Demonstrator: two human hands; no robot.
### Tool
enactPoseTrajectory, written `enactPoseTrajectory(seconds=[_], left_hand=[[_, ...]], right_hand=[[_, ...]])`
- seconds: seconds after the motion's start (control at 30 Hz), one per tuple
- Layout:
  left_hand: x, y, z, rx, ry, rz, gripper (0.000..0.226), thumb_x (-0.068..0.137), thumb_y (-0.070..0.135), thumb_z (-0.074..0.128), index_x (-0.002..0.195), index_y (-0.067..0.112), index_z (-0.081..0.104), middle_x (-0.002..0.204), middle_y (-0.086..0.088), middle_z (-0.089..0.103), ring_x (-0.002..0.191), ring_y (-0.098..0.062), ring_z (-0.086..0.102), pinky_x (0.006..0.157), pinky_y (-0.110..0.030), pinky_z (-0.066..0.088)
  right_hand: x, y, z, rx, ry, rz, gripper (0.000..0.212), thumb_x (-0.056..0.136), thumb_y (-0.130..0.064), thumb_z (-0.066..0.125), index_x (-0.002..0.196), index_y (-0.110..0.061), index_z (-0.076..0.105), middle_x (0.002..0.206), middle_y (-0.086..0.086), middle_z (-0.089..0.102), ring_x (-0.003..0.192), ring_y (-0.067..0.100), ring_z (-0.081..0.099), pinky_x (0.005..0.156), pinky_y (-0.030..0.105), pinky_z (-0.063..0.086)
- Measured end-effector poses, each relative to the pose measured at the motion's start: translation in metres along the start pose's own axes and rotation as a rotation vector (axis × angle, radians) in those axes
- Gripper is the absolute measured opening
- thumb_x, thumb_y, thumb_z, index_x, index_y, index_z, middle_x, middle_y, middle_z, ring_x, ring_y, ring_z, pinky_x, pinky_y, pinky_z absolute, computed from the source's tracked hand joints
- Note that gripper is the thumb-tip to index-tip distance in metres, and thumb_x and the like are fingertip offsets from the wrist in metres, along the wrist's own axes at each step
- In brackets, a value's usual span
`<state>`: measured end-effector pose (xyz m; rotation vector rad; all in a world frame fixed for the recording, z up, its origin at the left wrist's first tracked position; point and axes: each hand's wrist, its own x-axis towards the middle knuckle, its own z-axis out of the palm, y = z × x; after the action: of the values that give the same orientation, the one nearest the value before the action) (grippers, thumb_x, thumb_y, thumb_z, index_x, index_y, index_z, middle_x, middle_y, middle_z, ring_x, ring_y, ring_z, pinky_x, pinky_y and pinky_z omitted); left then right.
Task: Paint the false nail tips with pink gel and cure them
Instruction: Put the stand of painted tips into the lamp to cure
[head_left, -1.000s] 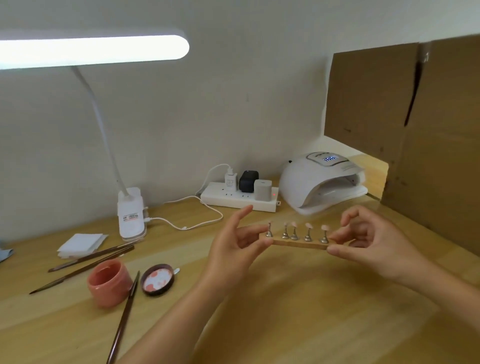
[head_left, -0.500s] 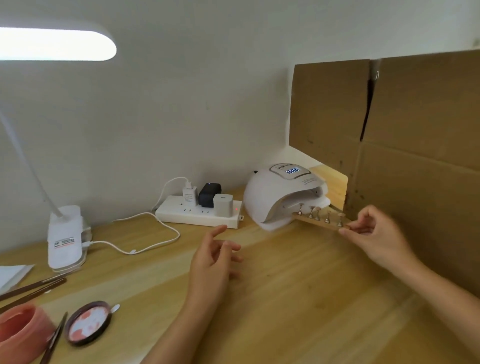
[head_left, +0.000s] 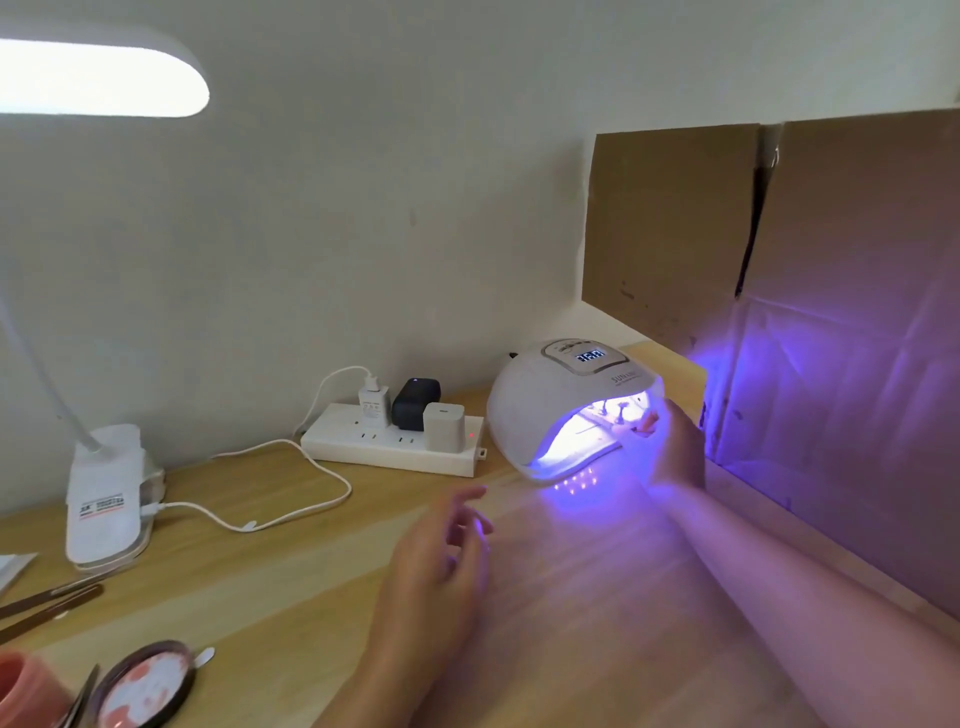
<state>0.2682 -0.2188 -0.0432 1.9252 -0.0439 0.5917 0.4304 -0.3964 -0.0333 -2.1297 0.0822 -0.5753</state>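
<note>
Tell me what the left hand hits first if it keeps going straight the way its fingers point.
Probably the nail lamp: the left hand hovers open, fingers aimed up and right toward the lamp's glowing mouth, with only bare desk between. Depth is hard to judge.

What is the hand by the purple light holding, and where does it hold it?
The right hand holds the wooden nail-tip stand by its right end, inside the lit curing lamp.

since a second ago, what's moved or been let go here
The left hand let go of the wooden nail stand and dropped back open above the desk. The right hand alone carried the stand rightward into the curing lamp, whose violet light has come on; its grip there is hard to make out. Power strip, brushes and gel pot lie as before.
</note>
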Motion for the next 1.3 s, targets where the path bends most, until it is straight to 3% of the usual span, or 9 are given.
enactPoseTrajectory(seconds=[0.13, 0.2, 0.3, 0.5, 0.7, 0.83, 1.0, 1.23, 1.3], left_hand=[[0.028, 0.019, 0.016, 0.452, -0.076, 0.395, 0.032, 0.082, 0.022, 0.048, 0.112, 0.027, 0.059, 0.094, 0.016, 0.062, 0.085, -0.005, 0.053, 0.062, -0.015, 0.038], [0.054, 0.028, 0.028, 0.378, -0.113, 0.297, 0.036, 0.089, 0.017, 0.047, 0.124, 0.024, 0.049, 0.112, 0.009, 0.058, 0.096, -0.005, 0.052, 0.073, -0.019, 0.039], [0.09, 0.033, 0.044, 0.248, -0.129, 0.155, 0.039, 0.092, 0.011, 0.043, 0.13, 0.019, 0.044, 0.123, 0.002, 0.052, 0.108, -0.008, 0.049, 0.078, -0.012, 0.031], [0.142, 0.03, 0.054, 0.388, -0.2, 0.093, 0.042, 0.094, 0.011, 0.039, 0.136, 0.014, 0.038, 0.135, -0.007, 0.04, 0.125, -0.02, 0.037, 0.097, -0.027, 0.032], [0.167, 0.035, 0.075, 0.587, -0.343, 0.051, 0.042, 0.098, 0.025, 0.031, 0.139, 0.019, 0.034, 0.132, -0.013, 0.036, 0.125, -0.03, 0.03, 0.102, -0.038, 0.03], [0.172, 0.039, 0.084, 0.674, -0.343, 0.027, 0.043, 0.098, 0.033, 0.027, 0.138, 0.019, 0.036, 0.127, -0.013, 0.034, 0.121, -0.03, 0.028, 0.101, -0.041, 0.03], [0.172, 0.041, 0.089, 0.73, -0.301, 0.041, 0.046, 0.096, 0.038, 0.031, 0.138, 0.018, 0.035, 0.128, -0.01, 0.035, 0.121, -0.026, 0.028, 0.096, -0.038, 0.034], [0.173, 0.032, 0.095, 0.682, -0.209, 0.04, 0.046, 0.094, 0.04, 0.038, 0.134, 0.017, 0.041, 0.126, -0.008, 0.039, 0.12, -0.026, 0.03, 0.096, -0.035, 0.033], [0.174, 0.03, 0.096, 0.68, -0.207, 0.015, 0.046, 0.093, 0.04, 0.039, 0.134, 0.018, 0.041, 0.126, -0.007, 0.038, 0.12, -0.027, 0.029, 0.097, -0.036, 0.032]], right_hand=[[0.005, 0.0, 0.015, -0.023, -0.016, 0.032, 0.02, 0.083, -0.005, 0.064, 0.076, -0.01, 0.046, 0.07, 0.0, 0.049, 0.072, 0.021, 0.046, 0.06, 0.024, 0.025], [0.005, 0.002, 0.019, -0.017, -0.012, 0.055, 0.018, 0.084, -0.005, 0.061, 0.077, -0.012, 0.046, 0.067, -0.003, 0.047, 0.074, 0.023, 0.048, 0.063, 0.026, 0.029], [0.009, 0.004, 0.023, -0.022, -0.018, 0.062, 0.016, 0.087, -0.005, 0.057, 0.079, -0.014, 0.046, 0.066, -0.005, 0.047, 0.075, 0.023, 0.049, 0.063, 0.027, 0.031], [0.017, 0.006, 0.025, -0.01, -0.011, 0.039, 0.018, 0.085, -0.007, 0.061, 0.077, -0.012, 0.045, 0.062, -0.008, 0.043, 0.064, 0.02, 0.046, 0.056, 0.023, 0.025], [0.018, 0.008, 0.027, 0.037, -0.052, 0.01, 0.018, 0.082, -0.007, 0.067, 0.081, -0.009, 0.048, 0.062, -0.006, 0.046, 0.066, 0.02, 0.047, 0.055, 0.023, 0.026], [0.017, 0.012, 0.027, 0.053, -0.064, -0.075, 0.012, 0.084, -0.005, 0.06, 0.096, -0.007, 0.057, 0.086, 0.003, 0.063, 0.073, 0.019, 0.054, 0.063, 0.025, 0.035], [0.015, 0.012, 0.025, 0.104, -0.06, -0.075, 0.023, 0.085, -0.011, 0.062, 0.107, -0.012, 0.058, 0.097, -0.001, 0.063, 0.074, 0.015, 0.056, 0.064, 0.024, 0.033], [-0.008, -0.002, 0.005, 0.342, 0.107, 0.098, 0.013, 0.087, 0.001, 0.05, 0.083, -0.011, 0.046, 0.08, 0.003, 0.052, 0.068, 0.018, 0.048, 0.052, 0.022, 0.031], [-0.038, -0.008, 0.0, 0.425, 0.096, 0.119, 0.02, 0.087, -0.001, 0.049, 0.076, -0.017, 0.043, 0.071, 0.0, 0.048, 0.061, 0.006, 0.047, 0.049, 0.017, 0.033]])
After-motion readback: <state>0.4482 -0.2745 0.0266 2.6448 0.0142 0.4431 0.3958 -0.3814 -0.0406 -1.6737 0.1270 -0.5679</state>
